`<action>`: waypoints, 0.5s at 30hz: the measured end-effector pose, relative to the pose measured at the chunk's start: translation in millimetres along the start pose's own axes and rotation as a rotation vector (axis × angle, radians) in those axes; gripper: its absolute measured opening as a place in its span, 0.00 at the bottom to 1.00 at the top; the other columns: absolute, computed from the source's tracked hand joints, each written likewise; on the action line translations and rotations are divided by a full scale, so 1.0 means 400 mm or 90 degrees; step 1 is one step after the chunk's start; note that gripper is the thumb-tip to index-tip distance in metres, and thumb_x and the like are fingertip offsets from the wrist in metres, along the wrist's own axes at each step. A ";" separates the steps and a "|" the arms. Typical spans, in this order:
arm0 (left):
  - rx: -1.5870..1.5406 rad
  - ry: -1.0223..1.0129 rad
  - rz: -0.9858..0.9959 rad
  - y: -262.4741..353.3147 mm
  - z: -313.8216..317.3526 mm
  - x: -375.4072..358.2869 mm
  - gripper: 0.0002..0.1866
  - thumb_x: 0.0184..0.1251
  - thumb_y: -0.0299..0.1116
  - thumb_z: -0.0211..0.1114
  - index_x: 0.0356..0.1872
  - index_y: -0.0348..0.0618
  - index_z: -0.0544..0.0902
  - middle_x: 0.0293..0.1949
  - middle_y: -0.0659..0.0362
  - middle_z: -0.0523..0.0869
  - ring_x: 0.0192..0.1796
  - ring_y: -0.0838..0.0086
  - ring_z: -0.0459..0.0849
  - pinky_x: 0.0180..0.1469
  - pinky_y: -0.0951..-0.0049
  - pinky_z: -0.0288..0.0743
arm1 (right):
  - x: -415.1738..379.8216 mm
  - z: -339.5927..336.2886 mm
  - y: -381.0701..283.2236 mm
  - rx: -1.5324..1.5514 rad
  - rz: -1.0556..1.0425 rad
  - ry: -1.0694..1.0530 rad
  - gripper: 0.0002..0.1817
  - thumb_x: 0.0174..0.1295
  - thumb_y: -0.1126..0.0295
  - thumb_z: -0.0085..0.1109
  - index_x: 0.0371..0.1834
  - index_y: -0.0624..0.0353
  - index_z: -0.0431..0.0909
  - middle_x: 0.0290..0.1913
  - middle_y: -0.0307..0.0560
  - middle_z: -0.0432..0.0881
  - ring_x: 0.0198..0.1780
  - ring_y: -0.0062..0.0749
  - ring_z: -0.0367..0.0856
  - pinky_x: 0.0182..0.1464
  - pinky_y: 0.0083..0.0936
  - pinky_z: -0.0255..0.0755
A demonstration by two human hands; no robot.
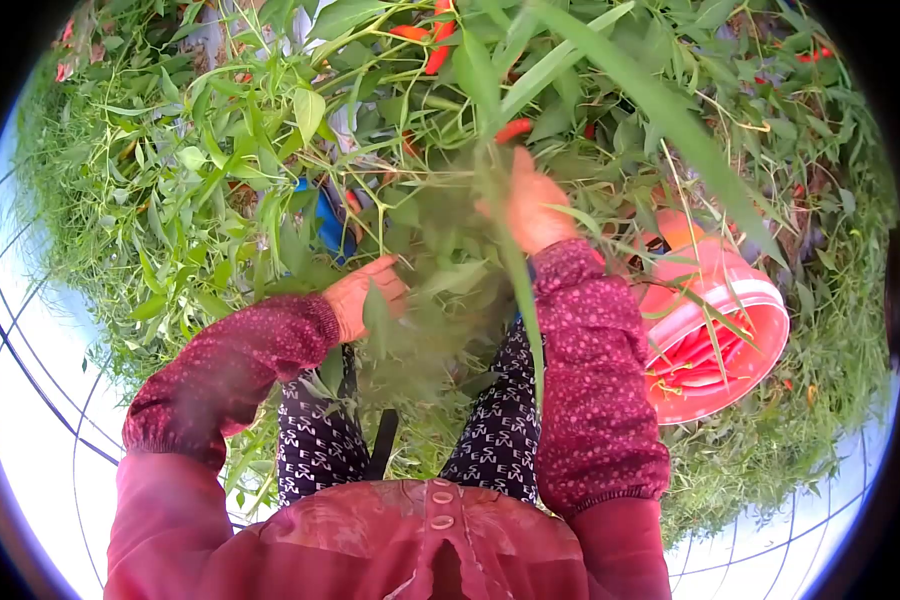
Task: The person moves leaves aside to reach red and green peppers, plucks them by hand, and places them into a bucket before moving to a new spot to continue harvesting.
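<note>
My right hand [538, 208] reaches up among the chili plants, blurred and partly covered by a long green leaf. Its fingertips are at a red chili pepper [513, 130]; whether they grip it is not clear. Lower and to the left, my left hand [363, 299] has its fingers curled together at the leaves and stems, and what they hold is hidden. More red chili peppers [438, 38] hang above the hands. Right of my right forearm, a tilted pink-red bucket [762, 296] holds picked red chilies [705, 358].
Dense chili foliage [220, 170] surrounds both hands. A long blurred leaf [660, 105] crosses close to the camera. A blue object [332, 222], partly hidden by leaves, lies above my left hand. My legs [320, 430] in patterned trousers are below.
</note>
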State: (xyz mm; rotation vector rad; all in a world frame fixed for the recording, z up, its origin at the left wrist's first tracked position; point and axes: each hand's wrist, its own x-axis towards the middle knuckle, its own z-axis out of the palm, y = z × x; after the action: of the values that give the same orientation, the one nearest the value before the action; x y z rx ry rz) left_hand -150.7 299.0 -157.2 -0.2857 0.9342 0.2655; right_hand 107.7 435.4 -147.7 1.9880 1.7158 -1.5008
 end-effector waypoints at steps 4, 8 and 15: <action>0.321 0.032 0.063 -0.048 -0.047 -0.050 0.12 0.58 0.32 0.52 0.44 0.44 0.73 0.46 0.58 0.73 0.51 0.67 0.72 0.67 0.63 0.56 | -0.126 0.150 0.018 -0.118 -0.088 -0.126 0.30 0.53 0.70 0.53 0.62 0.58 0.60 0.32 0.54 0.80 0.31 0.46 0.80 0.32 0.39 0.74; 0.803 -0.040 0.197 -0.044 0.028 -0.069 0.12 0.62 0.33 0.52 0.46 0.41 0.72 0.53 0.54 0.73 0.57 0.64 0.71 0.61 0.64 0.63 | -0.183 0.202 0.015 -0.168 -0.110 -0.127 0.29 0.59 0.72 0.41 0.67 0.60 0.53 0.33 0.51 0.81 0.32 0.46 0.80 0.34 0.39 0.73; 0.925 0.117 0.452 0.196 0.436 -0.058 0.05 0.57 0.24 0.55 0.31 0.42 0.79 0.27 0.57 0.82 0.29 0.64 0.81 0.36 0.70 0.76 | -0.227 0.335 0.094 0.154 -0.046 -0.070 0.22 0.59 0.70 0.42 0.58 0.61 0.62 0.27 0.55 0.80 0.30 0.47 0.80 0.32 0.40 0.73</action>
State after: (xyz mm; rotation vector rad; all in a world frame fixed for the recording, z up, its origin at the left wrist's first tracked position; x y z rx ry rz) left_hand -60.4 431.1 -50.0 1.3951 1.1647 0.1458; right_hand 71.5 274.4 -168.3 1.9234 1.6476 -1.8860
